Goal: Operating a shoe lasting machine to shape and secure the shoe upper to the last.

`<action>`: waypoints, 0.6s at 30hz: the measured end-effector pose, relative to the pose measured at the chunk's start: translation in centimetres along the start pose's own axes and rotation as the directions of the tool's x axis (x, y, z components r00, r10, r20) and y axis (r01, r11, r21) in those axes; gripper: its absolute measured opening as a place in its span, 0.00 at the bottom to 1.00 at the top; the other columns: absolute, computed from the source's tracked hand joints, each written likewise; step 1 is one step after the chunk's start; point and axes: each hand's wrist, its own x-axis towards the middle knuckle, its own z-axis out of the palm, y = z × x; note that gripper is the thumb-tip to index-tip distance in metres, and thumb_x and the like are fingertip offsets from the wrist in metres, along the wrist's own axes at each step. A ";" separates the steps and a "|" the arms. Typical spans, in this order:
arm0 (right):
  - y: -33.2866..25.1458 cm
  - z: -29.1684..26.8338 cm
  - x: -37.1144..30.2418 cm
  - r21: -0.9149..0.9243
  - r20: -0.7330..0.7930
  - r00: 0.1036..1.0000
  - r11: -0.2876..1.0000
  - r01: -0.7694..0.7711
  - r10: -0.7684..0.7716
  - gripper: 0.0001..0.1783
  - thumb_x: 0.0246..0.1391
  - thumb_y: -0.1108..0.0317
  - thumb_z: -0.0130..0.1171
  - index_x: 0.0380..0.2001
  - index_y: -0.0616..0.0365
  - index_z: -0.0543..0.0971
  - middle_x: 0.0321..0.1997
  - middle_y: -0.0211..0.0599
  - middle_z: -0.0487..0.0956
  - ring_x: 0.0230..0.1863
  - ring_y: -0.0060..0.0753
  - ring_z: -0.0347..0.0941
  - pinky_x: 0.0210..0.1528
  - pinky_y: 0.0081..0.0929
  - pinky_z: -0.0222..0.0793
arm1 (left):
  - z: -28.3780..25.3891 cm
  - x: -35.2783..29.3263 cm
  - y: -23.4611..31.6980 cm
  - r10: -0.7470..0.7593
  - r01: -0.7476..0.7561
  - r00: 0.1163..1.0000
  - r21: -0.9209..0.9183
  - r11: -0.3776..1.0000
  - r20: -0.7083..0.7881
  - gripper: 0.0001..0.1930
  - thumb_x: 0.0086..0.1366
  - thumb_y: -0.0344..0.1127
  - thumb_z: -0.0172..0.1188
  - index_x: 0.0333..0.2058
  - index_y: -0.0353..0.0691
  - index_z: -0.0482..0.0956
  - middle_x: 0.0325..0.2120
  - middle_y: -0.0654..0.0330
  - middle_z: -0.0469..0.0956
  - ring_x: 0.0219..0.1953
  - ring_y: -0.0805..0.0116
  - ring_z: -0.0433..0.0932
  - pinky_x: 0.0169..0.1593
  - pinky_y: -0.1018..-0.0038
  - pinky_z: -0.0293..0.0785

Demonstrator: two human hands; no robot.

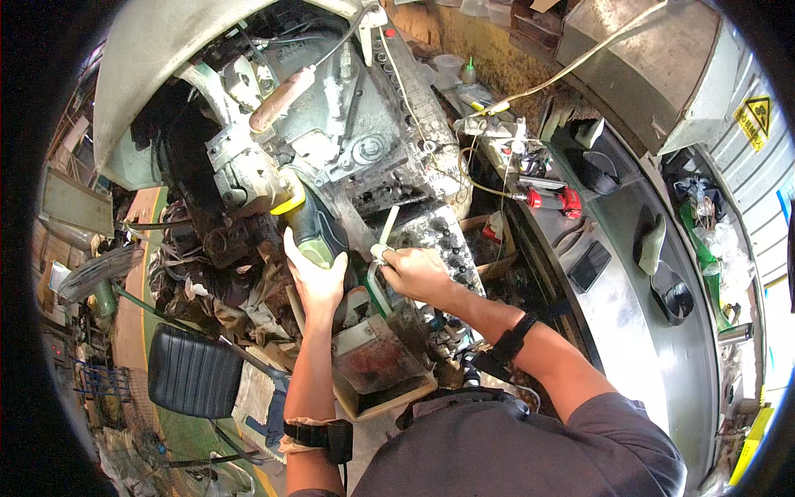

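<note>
My left hand [317, 277] is wrapped around the near end of a dark shoe [319, 219] with a yellow edge at its far end and a greenish near end. The shoe's far end sits against the metal head [240, 170] of a large grimy machine. To the right, my right hand [416, 273] is closed around a pale lever [390, 224], which sticks up beyond the fingers. Part of the lever is hidden by the hand.
A steel bench [629, 331] curves along the right, bearing dark shoes [672, 294], a phone [590, 265] and a red tool [556, 201]. A black stool seat [192, 370] stands at the left. A wooden-handled tool [281, 99] hangs over the machine.
</note>
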 end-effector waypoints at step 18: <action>0.1 0.0 0.0 0.005 -0.020 1.000 1.000 -0.012 0.012 0.16 0.57 0.63 0.55 0.47 0.55 0.79 0.29 0.46 0.83 0.30 0.50 0.81 0.34 0.45 0.76 | 0.1 0.1 0.4 0.315 -0.238 0.935 0.368 0.899 -0.164 0.48 0.52 0.42 0.74 0.66 0.29 0.56 0.60 0.39 0.65 0.62 0.41 0.64 0.67 0.55 0.60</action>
